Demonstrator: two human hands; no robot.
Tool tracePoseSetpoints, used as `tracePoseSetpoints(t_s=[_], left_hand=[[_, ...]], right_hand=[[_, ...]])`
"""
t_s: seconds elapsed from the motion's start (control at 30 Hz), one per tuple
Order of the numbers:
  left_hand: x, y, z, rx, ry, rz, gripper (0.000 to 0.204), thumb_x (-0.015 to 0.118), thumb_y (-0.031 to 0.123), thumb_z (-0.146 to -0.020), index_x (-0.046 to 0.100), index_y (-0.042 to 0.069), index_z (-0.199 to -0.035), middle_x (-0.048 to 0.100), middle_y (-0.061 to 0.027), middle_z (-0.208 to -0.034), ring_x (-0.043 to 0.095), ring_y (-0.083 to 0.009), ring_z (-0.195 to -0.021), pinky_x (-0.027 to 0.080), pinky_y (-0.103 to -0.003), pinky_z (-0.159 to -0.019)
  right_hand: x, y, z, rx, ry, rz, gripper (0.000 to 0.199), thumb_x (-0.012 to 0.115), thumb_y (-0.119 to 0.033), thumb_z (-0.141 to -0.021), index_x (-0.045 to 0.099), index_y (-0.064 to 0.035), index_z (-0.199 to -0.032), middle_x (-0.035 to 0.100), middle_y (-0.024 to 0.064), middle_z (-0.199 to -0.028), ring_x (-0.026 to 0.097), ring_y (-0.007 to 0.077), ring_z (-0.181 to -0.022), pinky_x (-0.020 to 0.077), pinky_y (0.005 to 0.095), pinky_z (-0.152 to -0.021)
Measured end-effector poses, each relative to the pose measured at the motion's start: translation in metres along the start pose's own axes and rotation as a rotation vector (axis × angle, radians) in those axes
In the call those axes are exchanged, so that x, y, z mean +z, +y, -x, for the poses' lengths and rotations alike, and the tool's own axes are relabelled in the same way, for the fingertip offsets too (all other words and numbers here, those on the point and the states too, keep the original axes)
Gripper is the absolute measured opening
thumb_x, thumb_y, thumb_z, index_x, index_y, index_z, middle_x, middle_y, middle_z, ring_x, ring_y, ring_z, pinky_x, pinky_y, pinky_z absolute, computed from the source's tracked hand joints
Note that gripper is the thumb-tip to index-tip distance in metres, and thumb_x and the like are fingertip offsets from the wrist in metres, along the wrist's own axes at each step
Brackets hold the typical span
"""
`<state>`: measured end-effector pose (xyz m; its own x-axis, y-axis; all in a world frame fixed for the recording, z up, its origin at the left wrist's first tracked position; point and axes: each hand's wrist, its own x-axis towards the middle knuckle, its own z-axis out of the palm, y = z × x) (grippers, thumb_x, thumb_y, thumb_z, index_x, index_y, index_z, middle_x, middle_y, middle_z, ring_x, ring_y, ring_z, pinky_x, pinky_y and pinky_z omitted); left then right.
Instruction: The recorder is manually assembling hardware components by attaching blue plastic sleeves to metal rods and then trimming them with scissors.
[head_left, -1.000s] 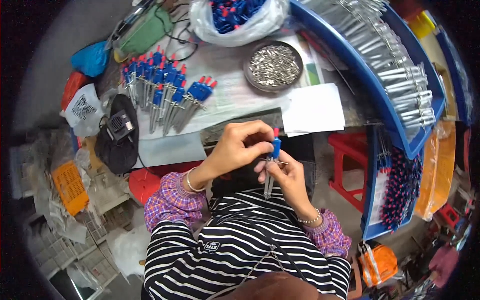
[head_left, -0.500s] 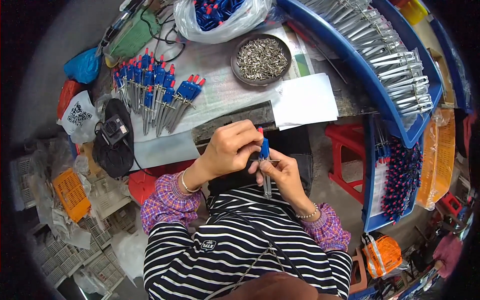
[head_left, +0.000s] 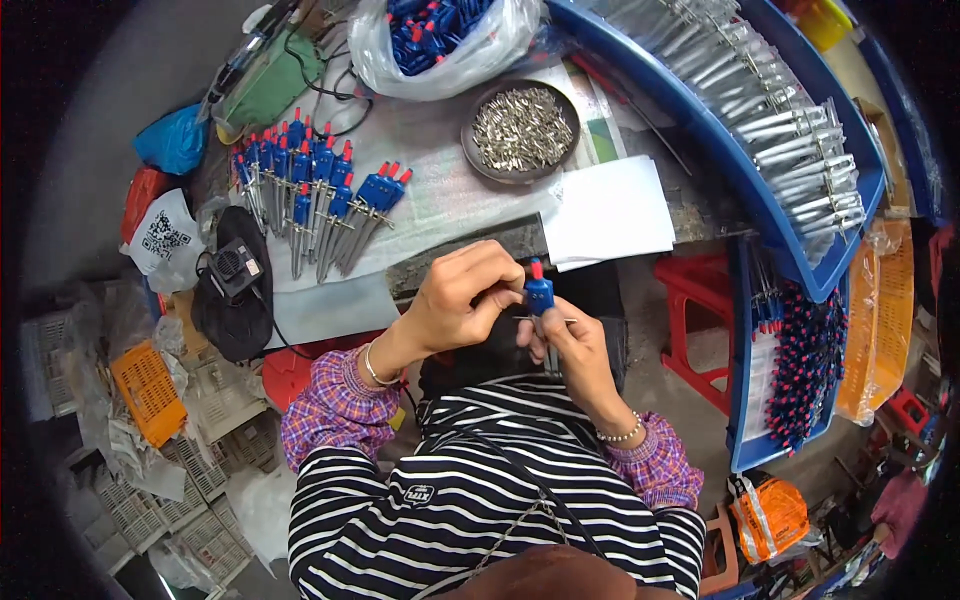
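A drawing compass [head_left: 539, 293] with a blue head, a red tip and metal legs stands upright over my lap. My right hand [head_left: 580, 350] is closed around it just below the head, its thumb on the front. Fingers and thumb hide most of the metal legs. At the left of the head, my left hand [head_left: 465, 295] is pinched; anything between its fingertips is too small or hidden to make out. Similar compasses [head_left: 325, 165] lie in a fanned group on the table at the far left. A dark round dish [head_left: 476, 160] holds many small metal pins.
White paper sheets [head_left: 610, 215] lie at the table's front edge. A clear bag [head_left: 365, 50] of blue-and-red parts sits behind. At right, a blue tray [head_left: 780, 240] holds metal legs, above another blue tray [head_left: 738, 400]. A red stool [head_left: 690, 290] stands below.
The compass has turned so its blue head faces up more squarely, and its legs are now more hidden. My left hand stays pinched beside it. The view has shifted slightly.
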<state>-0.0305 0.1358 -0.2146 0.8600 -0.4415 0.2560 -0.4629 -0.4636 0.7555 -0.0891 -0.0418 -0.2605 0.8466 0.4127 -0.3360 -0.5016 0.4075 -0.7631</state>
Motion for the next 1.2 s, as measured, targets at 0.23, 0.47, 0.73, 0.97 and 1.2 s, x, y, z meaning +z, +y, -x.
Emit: tracePoseSetpoints(t_s=[0.23, 0.47, 0.73, 0.97, 1.2], left_hand=[[-0.078, -0.025, -0.069, 0.097, 0.2, -0.303, 0.023, 0.061, -0.008, -0.071, 0.064, 0.002, -0.092, 0.066, -0.0098, -0.091, 0.063, -0.0189, -0.076, 0.05, -0.028, -0.07], [-0.16, -0.11, -0.111, 0.174, 0.149, -0.75, 0.024, 0.059, -0.006, -0.073, 0.061, 0.003, -0.095, 0.064, -0.0121, -0.102, 0.059, -0.0309, -0.1, 0.047, -0.037, -0.088], [-0.135, -0.103, -0.088, 0.135, 0.174, -0.716, 0.022, 0.059, -0.005, -0.073, 0.059, 0.002, -0.094, 0.061, -0.0135, -0.107, 0.056, -0.0328, -0.105, 0.045, -0.039, -0.09], [-0.136, -0.094, -0.088, 0.182, 0.198, -0.682, 0.025, 0.057, -0.003, -0.073, 0.061, 0.004, -0.097, 0.063, -0.0115, -0.1, 0.058, -0.0307, -0.099, 0.047, -0.039, -0.086], [-0.091, -0.048, -0.123, 0.288, 0.173, -0.512, 0.025, 0.062, -0.005, -0.072, 0.064, 0.003, -0.096, 0.065, -0.0123, -0.098, 0.062, -0.0295, -0.096, 0.048, -0.036, -0.084]], right_hand=[[-0.008, -0.049, -0.001, 0.047, 0.033, 0.231, 0.032, 0.06, -0.027, -0.091, 0.063, -0.0029, -0.111, 0.056, -0.004, -0.07, 0.046, 0.002, -0.059, 0.035, 0.0158, -0.053], [0.01, -0.147, -0.063, -0.565, -0.079, 0.757, 0.019, 0.06, -0.012, -0.087, 0.064, 0.0015, -0.1, 0.05, -0.0038, -0.072, 0.042, 0.0012, -0.056, 0.0305, 0.0186, -0.048], [0.012, -0.167, -0.183, -0.667, -0.066, 1.051, 0.034, 0.062, -0.027, -0.085, 0.064, 0.0059, -0.094, 0.065, 0.0077, -0.092, 0.052, 0.0099, -0.053, 0.0431, 0.0264, -0.049], [-0.01, -0.171, -0.198, -0.316, 0.001, 1.119, 0.032, 0.061, -0.029, -0.085, 0.066, 0.0016, -0.096, 0.051, 0.0009, -0.057, 0.05, 0.0083, -0.049, 0.0421, 0.026, -0.048], [-0.017, -0.179, -0.173, -0.319, 0.02, 0.718, 0.028, 0.063, -0.026, -0.084, 0.062, 0.0003, -0.075, 0.051, -0.0015, -0.054, 0.051, 0.0067, -0.048, 0.0394, 0.0217, -0.046]])
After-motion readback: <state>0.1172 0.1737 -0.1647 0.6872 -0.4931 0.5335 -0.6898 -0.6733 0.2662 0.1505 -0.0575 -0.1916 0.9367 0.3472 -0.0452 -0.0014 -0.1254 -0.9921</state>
